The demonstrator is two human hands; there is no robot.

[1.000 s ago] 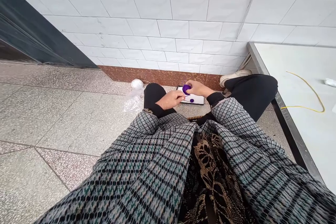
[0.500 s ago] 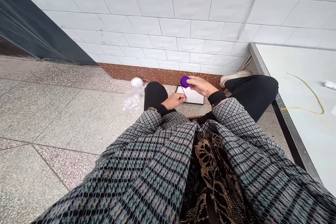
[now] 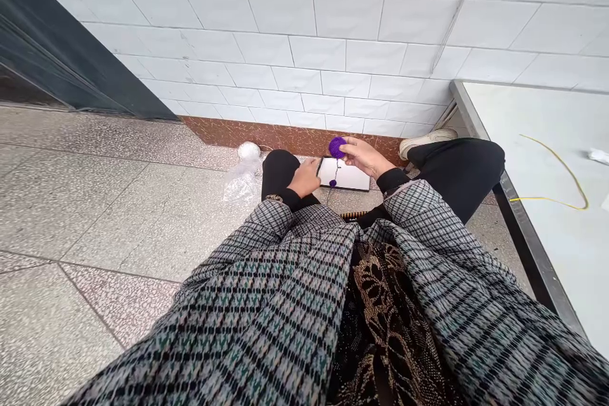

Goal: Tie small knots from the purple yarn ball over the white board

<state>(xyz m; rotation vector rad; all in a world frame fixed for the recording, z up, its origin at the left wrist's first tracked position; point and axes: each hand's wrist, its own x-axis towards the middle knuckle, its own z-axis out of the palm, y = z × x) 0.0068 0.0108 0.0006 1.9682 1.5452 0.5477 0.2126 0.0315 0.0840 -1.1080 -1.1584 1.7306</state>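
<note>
My right hand (image 3: 361, 155) pinches a round purple yarn piece (image 3: 337, 147) between thumb and fingers, above a white board with a dark rim (image 3: 352, 176). From the piece a thin dark strand (image 3: 338, 169) hangs down to a small purple yarn bit (image 3: 332, 183) near the board's lower edge. My left hand (image 3: 306, 177) is beside my bent left knee, at the board's left edge. Its fingers are loosely apart and hold nothing that I can see. Whether the round piece is a ball or a flat disc, I cannot tell.
A white ball (image 3: 248, 151) and a crumpled clear plastic bag (image 3: 240, 183) lie on the speckled floor to the left. On the right stands a white table (image 3: 537, 158) with a metal edge, a yellow cord (image 3: 566, 168) on it. A tiled wall (image 3: 314, 51) rises in front.
My left hand has let go of the dark strand and moved left toward the knee. The strand and small purple bit now hang free. My right hand has barely moved.
</note>
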